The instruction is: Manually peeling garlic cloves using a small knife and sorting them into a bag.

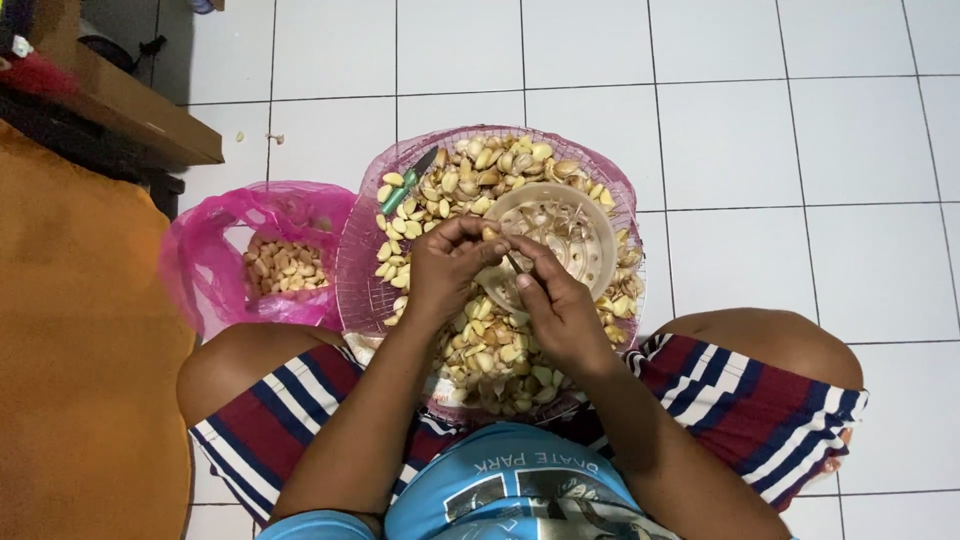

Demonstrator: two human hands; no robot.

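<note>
both hands pinch one pale garlic clove (pixel 490 234): left hand (pixel 445 268) grips it, right hand (pixel 555 305) works a thin blade (pixel 511 263), pink mesh plastic basket (pixel 360 270) at 12 o'clock.

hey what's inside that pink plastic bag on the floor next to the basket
The pink plastic bag holds a pile of pale garlic cloves, seen through its open mouth. The bag's folds cover the rest, so what lies deeper cannot be seen.

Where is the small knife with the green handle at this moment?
In the head view, the green-handled knife lies at the upper left rim of the pink basket, on the garlic cloves, beyond the left hand and right of the pink bag.
</note>
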